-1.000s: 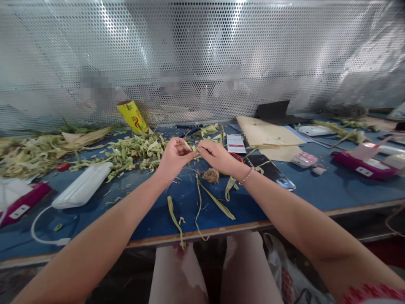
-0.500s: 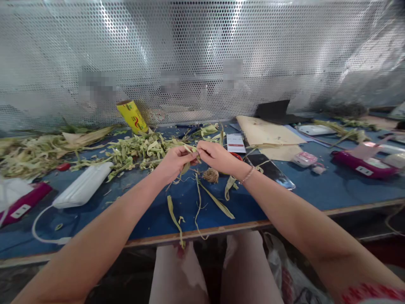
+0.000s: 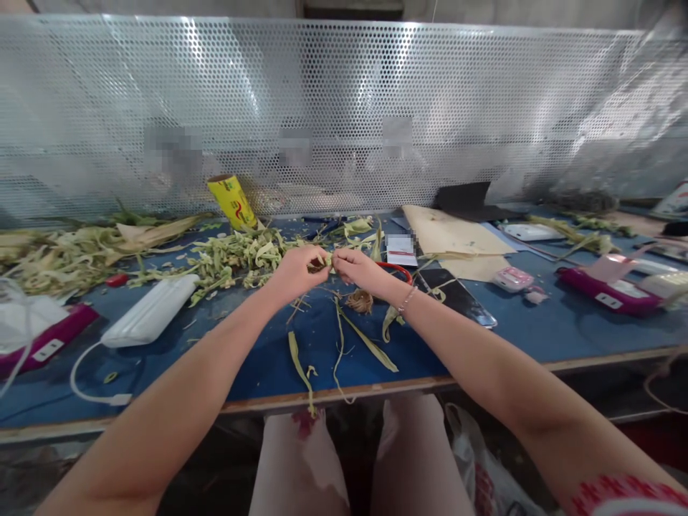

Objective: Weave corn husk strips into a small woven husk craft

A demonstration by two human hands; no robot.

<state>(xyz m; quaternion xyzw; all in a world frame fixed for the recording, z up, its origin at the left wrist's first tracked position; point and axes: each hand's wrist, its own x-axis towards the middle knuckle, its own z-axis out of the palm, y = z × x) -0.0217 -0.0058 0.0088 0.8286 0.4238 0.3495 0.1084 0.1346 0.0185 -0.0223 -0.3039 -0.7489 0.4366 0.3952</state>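
My left hand (image 3: pixel 297 274) and my right hand (image 3: pixel 355 267) meet above the middle of the blue table. Both are closed, with fingertips pinching a small pale green strip of dried husk (image 3: pixel 327 262) between them; the fingers hide most of it. Just below the hands lies a round, coiled brown husk piece (image 3: pixel 360 301). Loose husk strips (image 3: pixel 370 344) spread toward the front edge. Behind my left hand is a heap of curled husk strips (image 3: pixel 236 256). A red handle (image 3: pixel 396 269) shows partly beside my right wrist.
A yellow tube (image 3: pixel 233 202) leans at the back. On the left are a white power bank with cable (image 3: pixel 150 312) and a purple device (image 3: pixel 67 337). To the right lie a phone (image 3: pixel 456 295), beige paper (image 3: pixel 456 233), a pink case (image 3: pixel 513 279) and another purple device (image 3: pixel 610 290). Perforated metal (image 3: pixel 344 93) stands behind.
The view has tilted up slightly. My fingers have shifted around the strip, my left hand now curling more over it. The red handle shows more beside my right wrist.
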